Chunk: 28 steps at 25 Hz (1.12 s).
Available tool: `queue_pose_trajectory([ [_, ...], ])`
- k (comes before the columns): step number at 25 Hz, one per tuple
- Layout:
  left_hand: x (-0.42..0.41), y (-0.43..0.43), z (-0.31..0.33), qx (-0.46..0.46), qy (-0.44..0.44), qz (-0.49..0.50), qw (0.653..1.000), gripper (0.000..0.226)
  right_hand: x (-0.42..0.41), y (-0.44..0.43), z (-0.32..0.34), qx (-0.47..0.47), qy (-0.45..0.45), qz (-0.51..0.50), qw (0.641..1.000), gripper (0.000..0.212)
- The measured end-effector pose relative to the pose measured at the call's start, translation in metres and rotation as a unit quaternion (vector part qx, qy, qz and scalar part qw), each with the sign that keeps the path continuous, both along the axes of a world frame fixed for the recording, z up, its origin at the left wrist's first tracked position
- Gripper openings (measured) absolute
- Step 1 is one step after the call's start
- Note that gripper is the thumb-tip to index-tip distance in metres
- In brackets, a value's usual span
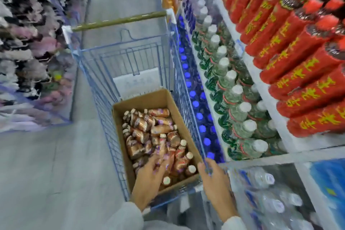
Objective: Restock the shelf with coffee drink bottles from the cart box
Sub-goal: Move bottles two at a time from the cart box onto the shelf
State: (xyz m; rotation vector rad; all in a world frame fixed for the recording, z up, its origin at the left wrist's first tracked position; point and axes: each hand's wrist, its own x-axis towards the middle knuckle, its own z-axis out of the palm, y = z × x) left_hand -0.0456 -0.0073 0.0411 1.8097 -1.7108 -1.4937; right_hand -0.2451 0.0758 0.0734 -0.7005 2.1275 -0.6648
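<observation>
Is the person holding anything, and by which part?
The right hand grips the cart by its top rim, at the near corner. The left hand is down among the bottles in the box; whether it grips one cannot be told.

I'm reaching my left hand [150, 175] down and forward, fingers spreading, my right hand [214, 177] gripping the cart rim [194, 117], both wrists extending straight

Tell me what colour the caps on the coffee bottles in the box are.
White caps, seen best in the head view.
</observation>
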Motion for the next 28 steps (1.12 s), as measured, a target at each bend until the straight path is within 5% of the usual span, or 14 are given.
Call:
queue_pose_trajectory([
  [3,0.012,-0.005,-0.037,0.072,-0.037,0.010,0.997,0.030,0.008,-0.004,-0.015,0.043,-0.031,0.005,0.999,0.041],
  [7,0.002,-0.025,-0.079,0.153,-0.077,0.051,0.984,0.039,0.006,-0.007,-0.029,0.090,-0.053,0.013,0.994,0.030],
  [14,-0.028,-0.160,-0.131,0.191,-0.021,0.340,0.920,0.066,0.003,-0.012,-0.051,0.150,-0.090,0.068,0.982,0.035],
  [19,-0.040,-0.233,-0.179,0.183,-0.082,0.376,0.904,0.080,0.002,-0.025,-0.056,0.158,-0.115,0.071,0.978,0.032],
  [24,-0.048,-0.261,-0.210,0.248,-0.212,0.313,0.892,0.095,0.003,-0.039,-0.062,0.160,-0.102,0.072,0.979,0.030],
  [28,-0.038,-0.251,-0.201,0.232,-0.081,0.359,0.901,0.091,0.005,-0.046,-0.063,0.144,-0.124,0.089,0.978,0.034],
])
